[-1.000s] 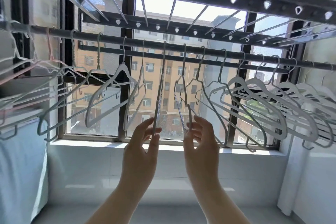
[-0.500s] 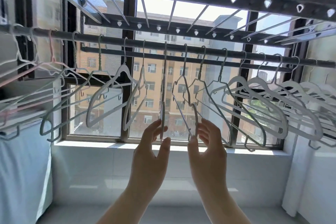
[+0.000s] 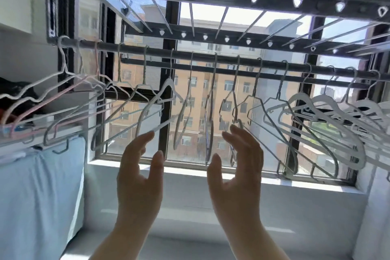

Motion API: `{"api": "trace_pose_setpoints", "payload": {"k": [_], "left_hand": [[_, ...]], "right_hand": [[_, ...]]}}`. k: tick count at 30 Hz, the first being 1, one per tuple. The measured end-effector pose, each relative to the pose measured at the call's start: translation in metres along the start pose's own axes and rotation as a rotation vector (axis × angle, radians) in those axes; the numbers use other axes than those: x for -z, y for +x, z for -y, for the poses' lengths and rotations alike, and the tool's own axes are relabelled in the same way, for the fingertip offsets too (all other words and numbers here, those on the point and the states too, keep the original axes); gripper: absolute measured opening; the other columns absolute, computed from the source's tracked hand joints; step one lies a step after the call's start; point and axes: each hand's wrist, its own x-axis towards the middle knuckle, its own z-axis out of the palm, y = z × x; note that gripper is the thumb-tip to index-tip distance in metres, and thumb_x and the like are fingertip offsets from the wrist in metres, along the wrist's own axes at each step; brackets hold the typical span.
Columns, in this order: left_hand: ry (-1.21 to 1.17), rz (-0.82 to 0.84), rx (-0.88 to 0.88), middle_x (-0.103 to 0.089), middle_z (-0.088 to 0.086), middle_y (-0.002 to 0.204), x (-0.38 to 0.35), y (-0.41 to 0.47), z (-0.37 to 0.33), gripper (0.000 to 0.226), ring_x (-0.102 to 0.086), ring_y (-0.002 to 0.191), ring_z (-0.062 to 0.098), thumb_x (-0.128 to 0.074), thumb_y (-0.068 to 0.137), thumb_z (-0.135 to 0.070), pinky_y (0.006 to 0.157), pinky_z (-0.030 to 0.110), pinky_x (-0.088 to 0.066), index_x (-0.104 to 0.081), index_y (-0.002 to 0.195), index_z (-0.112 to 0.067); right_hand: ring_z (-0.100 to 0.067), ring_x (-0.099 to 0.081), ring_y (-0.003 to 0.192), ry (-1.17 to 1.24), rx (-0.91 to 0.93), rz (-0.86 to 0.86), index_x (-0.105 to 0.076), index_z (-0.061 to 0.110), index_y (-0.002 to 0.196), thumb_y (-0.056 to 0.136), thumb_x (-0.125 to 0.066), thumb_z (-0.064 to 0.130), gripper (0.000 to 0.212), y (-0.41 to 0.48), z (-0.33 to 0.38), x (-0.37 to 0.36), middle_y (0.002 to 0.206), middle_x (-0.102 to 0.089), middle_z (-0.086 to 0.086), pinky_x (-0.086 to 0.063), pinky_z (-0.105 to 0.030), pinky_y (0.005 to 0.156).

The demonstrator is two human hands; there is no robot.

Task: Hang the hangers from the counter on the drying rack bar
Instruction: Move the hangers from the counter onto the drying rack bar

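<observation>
Between left hand (image 3: 138,177) and right hand (image 3: 237,175) hangs one hanger (image 3: 208,133), ungripped.

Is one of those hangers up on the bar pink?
Yes, a pink hanger hangs near the left end of the drying rack bar, among pale ones.

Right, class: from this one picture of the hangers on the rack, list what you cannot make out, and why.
Head view.
1. White hangers at the right end of the bar: overlapping and cut by the right edge, so uncountable.
2. Whether the right hand touches the wire hanger behind its fingertips: wire too thin to tell.
3. Dark object far left: blurred, cut by the left edge.
</observation>
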Motion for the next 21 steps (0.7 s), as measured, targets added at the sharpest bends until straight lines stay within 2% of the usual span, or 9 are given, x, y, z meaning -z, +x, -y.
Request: {"api": "trace_pose_setpoints", "payload": {"k": [3,5,7,8,10,13,16,18,21], "left_hand": [[0.017,0.092,0.030,-0.041,-0.036,0.104,-0.005,0.005,0.002,0.036,-0.045,0.089,-0.022,-0.041,0.072,-0.046,0.071,-0.003,-0.036,-0.041,0.108,-0.040],[-0.003,0.156,0.031,-0.047,-0.028,0.108,-0.011,0.009,0.004,0.031,-0.046,0.093,-0.023,-0.049,0.081,-0.034,0.079,-0.008,-0.033,-0.041,0.111,-0.035],[0.005,0.191,0.064,-0.051,-0.015,0.116,-0.016,0.013,0.008,0.037,-0.047,0.104,-0.010,-0.053,0.087,-0.014,0.088,-0.001,-0.031,-0.044,0.121,-0.027],[0.010,0.200,0.070,-0.051,-0.013,0.116,-0.018,0.015,0.009,0.039,-0.048,0.108,-0.003,-0.053,0.088,-0.012,0.090,0.003,-0.032,-0.044,0.125,-0.022],[0.007,0.213,0.066,-0.052,-0.022,0.106,-0.022,0.018,0.009,0.041,-0.049,0.105,0.000,-0.051,0.087,-0.020,0.090,0.007,-0.034,-0.044,0.128,-0.018],[0.004,0.252,0.100,-0.047,-0.032,0.092,-0.025,0.019,0.009,0.038,-0.048,0.095,-0.001,-0.052,0.090,-0.013,0.085,0.015,-0.035,-0.045,0.125,-0.023],[0.003,0.248,0.092,-0.055,-0.027,0.089,-0.028,0.017,0.011,0.036,-0.053,0.088,-0.009,-0.053,0.088,-0.008,0.075,0.009,-0.039,-0.045,0.112,-0.033],[-0.011,0.256,0.101,-0.058,-0.026,0.087,-0.030,0.016,0.011,0.036,-0.053,0.084,-0.017,-0.054,0.087,-0.006,0.076,0.009,-0.042,-0.046,0.108,-0.033],[-0.022,0.254,0.087,-0.058,-0.028,0.085,-0.033,0.012,0.007,0.040,-0.056,0.078,-0.021,-0.056,0.085,-0.005,0.087,0.024,-0.045,-0.045,0.101,-0.040]], "right_hand": [[-0.012,-0.040,0.117,-0.015,-0.003,0.061,-0.044,0.015,0.112,0.078,-0.046,0.016,0.035,-0.001,0.007,-0.023,0.121,-0.052,-0.006,-0.019,-0.007,0.108],[-0.016,-0.037,0.119,-0.043,-0.053,0.082,-0.042,0.014,0.115,0.078,-0.043,0.018,0.037,-0.001,0.007,-0.035,0.124,-0.053,-0.016,-0.012,-0.003,0.107],[-0.017,-0.035,0.121,-0.064,-0.104,0.074,-0.040,0.012,0.118,0.078,-0.043,0.017,0.040,-0.002,0.003,-0.042,0.128,-0.051,-0.020,-0.006,0.001,0.105],[-0.016,-0.036,0.123,-0.078,-0.123,0.068,-0.041,0.011,0.120,0.079,-0.045,0.013,0.042,-0.002,0.001,-0.044,0.129,-0.050,-0.020,-0.007,-0.001,0.105],[-0.014,-0.036,0.127,-0.097,-0.175,0.089,-0.046,0.005,0.125,0.078,-0.052,-0.003,0.048,-0.003,-0.004,-0.046,0.134,-0.046,-0.019,-0.015,-0.013,0.107],[-0.020,-0.035,0.131,-0.052,-0.279,0.180,-0.045,0.000,0.129,0.079,-0.051,-0.017,0.053,-0.004,-0.008,-0.044,0.138,-0.042,-0.016,-0.023,-0.023,0.105],[-0.028,-0.046,0.126,-0.052,-0.290,0.179,-0.044,0.000,0.129,0.079,-0.047,-0.021,0.054,-0.004,-0.011,-0.043,0.134,-0.046,-0.015,-0.039,-0.033,0.104],[-0.028,-0.051,0.121,-0.076,-0.285,0.161,-0.046,-0.001,0.128,0.080,-0.045,-0.022,0.052,-0.004,-0.012,-0.041,0.130,-0.050,-0.015,-0.039,-0.029,0.100],[-0.025,-0.055,0.117,-0.080,-0.293,0.157,-0.046,0.001,0.127,0.082,-0.044,-0.020,0.050,-0.003,-0.013,-0.037,0.128,-0.052,-0.013,-0.040,-0.025,0.096]]}}
